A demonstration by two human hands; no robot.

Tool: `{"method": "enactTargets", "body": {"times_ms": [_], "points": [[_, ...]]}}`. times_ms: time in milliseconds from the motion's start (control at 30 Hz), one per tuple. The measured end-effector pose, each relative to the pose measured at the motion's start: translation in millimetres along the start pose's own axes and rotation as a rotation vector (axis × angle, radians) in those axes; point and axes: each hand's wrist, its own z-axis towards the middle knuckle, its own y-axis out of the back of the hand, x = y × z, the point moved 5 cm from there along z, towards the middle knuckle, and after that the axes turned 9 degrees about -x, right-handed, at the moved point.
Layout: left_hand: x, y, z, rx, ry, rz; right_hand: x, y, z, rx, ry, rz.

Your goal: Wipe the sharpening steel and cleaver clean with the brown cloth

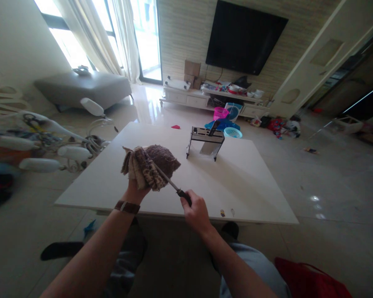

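A brown, rough cloth (163, 159) is bunched up above the table, and my left hand (138, 184) is closed in its folds, with most of the fingers hidden. My right hand (195, 207) grips the black handle of a tool with a thin grey shaft (170, 183). I cannot tell whether it is a honing rod or a knife seen edge-on. Its far end disappears into the cloth. Beyond my hands, a knife rack (189, 142) stands upright on the white table (236, 178), with a broad-bladed cleaver (209, 147) hanging in it.
Two small items, one a sticker-like piece (222, 213), lie by the table's near edge. A red scrap (175, 127) rests at the far edge. Baskets (233, 132) sit on the floor beyond. A lamp with several white shades (73, 153) stands close on the left.
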Motion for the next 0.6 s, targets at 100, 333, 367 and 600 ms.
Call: {"method": "enactTargets", "body": {"times_ms": [100,333,367,600], "points": [[16,-14,-5,0.107,-0.085,0.064,-5,6,3,-0.036,-0.018,0.066],[75,-19,-9,0.168,0.038,0.212,-18,2,10,-0.038,-0.074,0.238],[79,-17,-9,0.155,0.037,0.218,-20,1,10,-0.040,-0.084,0.240],[67,-13,-3,0.064,-0.043,0.169,-13,2,14,0.001,-0.043,0.254]]}}
